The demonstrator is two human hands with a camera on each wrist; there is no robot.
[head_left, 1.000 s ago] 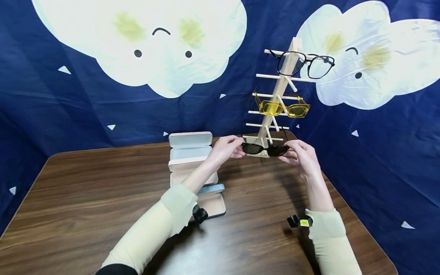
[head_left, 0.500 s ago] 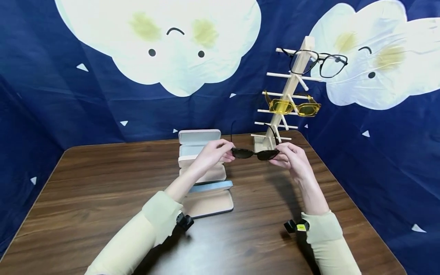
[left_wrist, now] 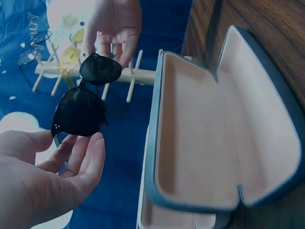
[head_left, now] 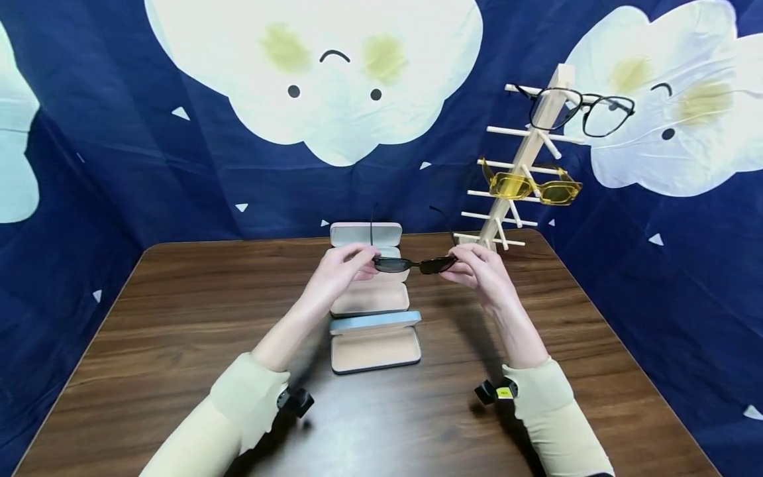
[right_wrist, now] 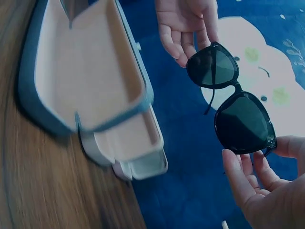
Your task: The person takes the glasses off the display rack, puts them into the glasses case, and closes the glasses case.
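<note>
Black sunglasses (head_left: 414, 265) with dark lenses hang in the air between both hands, temples unfolded and pointing to the back. At one outer corner of the frame, my left hand (head_left: 341, 273) pinches them between thumb and fingers. My right hand (head_left: 479, 273) pinches the opposite corner. Below and behind them, open glasses cases stand in a row on the table. The nearest one, a blue case (head_left: 375, 348), shows a bare beige lining in both wrist views. A beige-lined case (head_left: 369, 298) sits behind it, and a pale blue-lined case (head_left: 365, 233) is farthest back, partly covered by my left hand.
A wooden display stand (head_left: 527, 147) with pegs rises at the back right. It carries black-framed eyeglasses (head_left: 581, 112) at the top and yellow sunglasses (head_left: 535, 189) lower down. The wooden table (head_left: 208, 344) meets a dark blue cloth (head_left: 226, 179) with clouds behind.
Both hands have carried the black sunglasses away from the display stand, leftward to over the glasses cases. The head view has shifted left.
</note>
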